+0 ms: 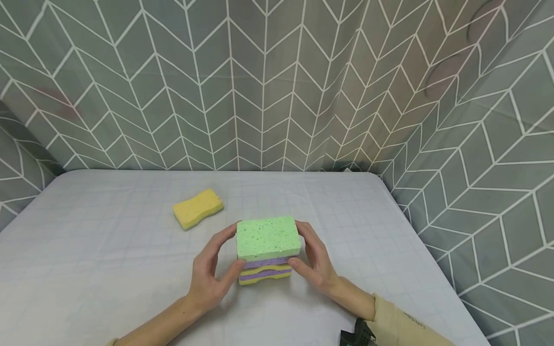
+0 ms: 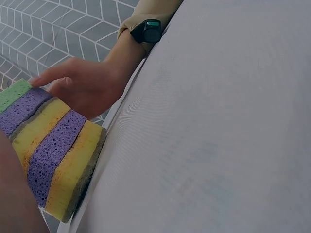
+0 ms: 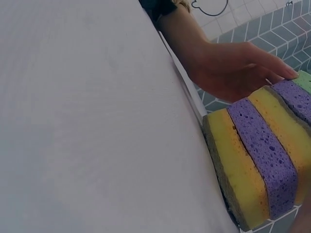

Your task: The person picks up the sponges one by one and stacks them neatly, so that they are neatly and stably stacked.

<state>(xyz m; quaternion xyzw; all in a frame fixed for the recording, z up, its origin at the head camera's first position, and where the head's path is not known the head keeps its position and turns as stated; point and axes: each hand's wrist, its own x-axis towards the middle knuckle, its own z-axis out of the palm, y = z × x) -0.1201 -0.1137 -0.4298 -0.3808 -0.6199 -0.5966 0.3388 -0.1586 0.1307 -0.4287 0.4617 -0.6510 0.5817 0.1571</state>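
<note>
A stack of sponges stands on the table in front of me. A light green sponge is at the top, over an upper purple sponge, a yellow sponge, a lower purple sponge and a bottom yellow sponge with a grey scouring layer underneath. My left hand holds the green sponge at its left end, thumb in front near the purple one. At the opposite end my right hand grips it the same way, with its thumb at the front edge. Most of the fingers are hidden behind the stack.
A single yellow sponge lies apart, behind and to the left of the stack. White cloth covers the table. Patterned grey curtains hang behind it and along the right side. A dark device sits by the right sleeve.
</note>
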